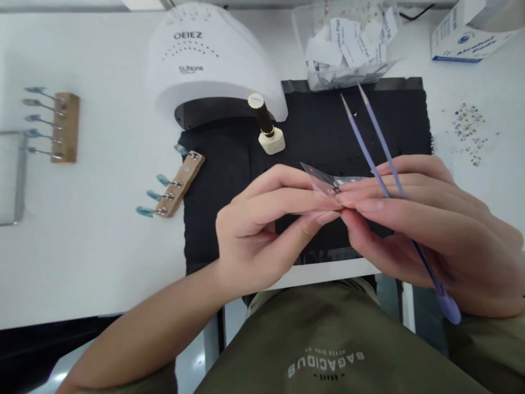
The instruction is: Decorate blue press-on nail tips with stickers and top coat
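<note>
My left hand [262,230] pinches a small clear plastic sheet or packet [319,178] between thumb and fingers, above the black mat. My right hand [426,230] meets it there, its fingertips closed on the packet's other side. Purple tweezers [371,148] are tucked between my right fingers, their two metal tips apart and pointing away from me. Small dark marks or pieces show at the packet where the fingertips meet; I cannot make out what they are.
A white nail lamp [213,60] and a polish bottle [270,137] stand behind. Wooden stands with nail tips [180,186] [65,128] are left. At the back sit a clear bin of alcohol pads [328,79] and a box [463,38]. Small rhinestones [468,123] lie right.
</note>
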The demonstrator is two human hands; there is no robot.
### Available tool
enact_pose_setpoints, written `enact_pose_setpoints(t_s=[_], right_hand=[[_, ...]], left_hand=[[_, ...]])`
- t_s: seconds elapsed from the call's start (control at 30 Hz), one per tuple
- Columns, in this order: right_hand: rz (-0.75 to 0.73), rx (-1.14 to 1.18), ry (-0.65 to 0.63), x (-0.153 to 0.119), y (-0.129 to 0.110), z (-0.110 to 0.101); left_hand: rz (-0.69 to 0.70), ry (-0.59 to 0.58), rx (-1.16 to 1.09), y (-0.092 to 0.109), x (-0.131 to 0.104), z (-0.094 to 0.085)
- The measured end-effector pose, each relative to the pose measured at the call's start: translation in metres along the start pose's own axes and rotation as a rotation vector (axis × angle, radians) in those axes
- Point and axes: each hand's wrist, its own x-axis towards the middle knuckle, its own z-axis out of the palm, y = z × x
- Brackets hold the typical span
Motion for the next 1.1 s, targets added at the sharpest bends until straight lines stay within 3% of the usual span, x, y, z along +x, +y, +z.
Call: enact_pose_setpoints(t_s=[0.3,0.43,0.73,0.9,1.1], right_hand=[[-0.015,0.046,-0.036,-0.001,0.007,0.001],[-0.021,0.044,-0.036,-0.001,0.006,-0.001],[0.024,0.098,0.006,0.005,0.005,0.001],[0.063,0.09,0.011,0.005,0.002,0.0],[0.002,-0.002,0.027,-0.004,0.002,0.009]], left_hand=[[-0.084,0.103,-0.007,0.007,-0.008,0.01],[0.018,0.047,0.071,0.003,-0.01,0.007],[-0.055,0.084,0.114,0.01,-0.011,0.005],[-0.012,0.073,0.121,0.009,-0.011,0.003],[0.027,0.028,0.12,0.008,-0.011,-0.001]])
